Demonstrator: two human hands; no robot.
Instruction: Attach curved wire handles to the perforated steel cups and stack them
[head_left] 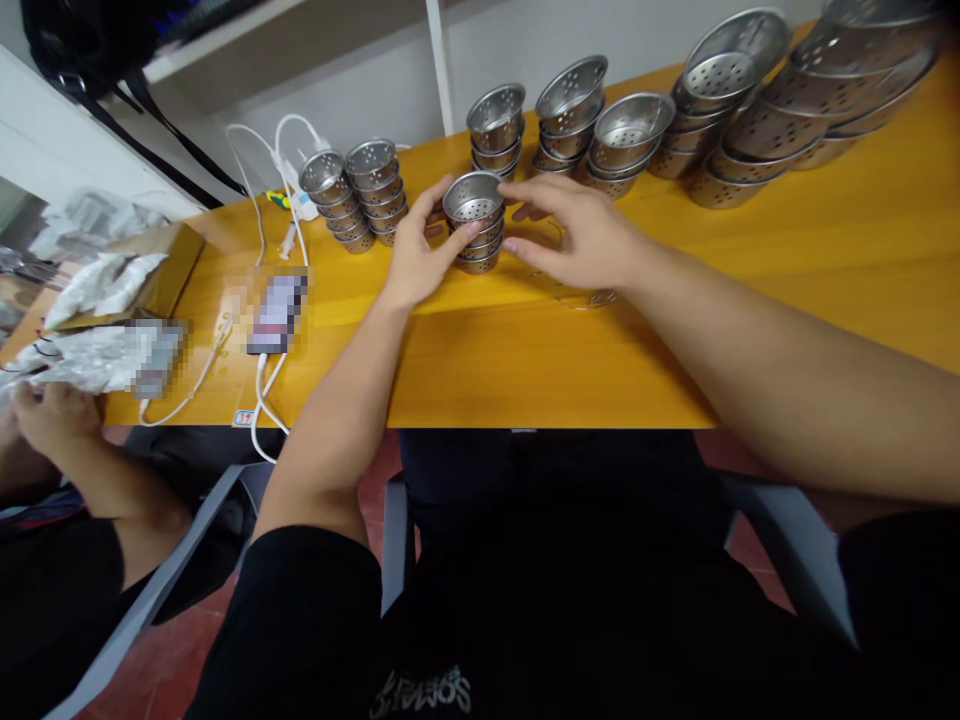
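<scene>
A short stack of small perforated steel cups (475,215) stands on the yellow table (525,350). My left hand (416,255) cups the stack's left side, thumb and fingers wrapped round it. My right hand (577,235) lies at the stack's right side, fingers stretched toward it, fingertips touching or almost touching the cups. Under my right hand a flat metal ring or lid (581,295) rests on the table, partly hidden.
Several more stacks of perforated cups (360,195) and larger steel bowls (757,120) line the table's far edge. A phone with white cables (276,312) lies at the left. Another person's hand (45,415) handles plastic bags beside a cardboard box (161,265).
</scene>
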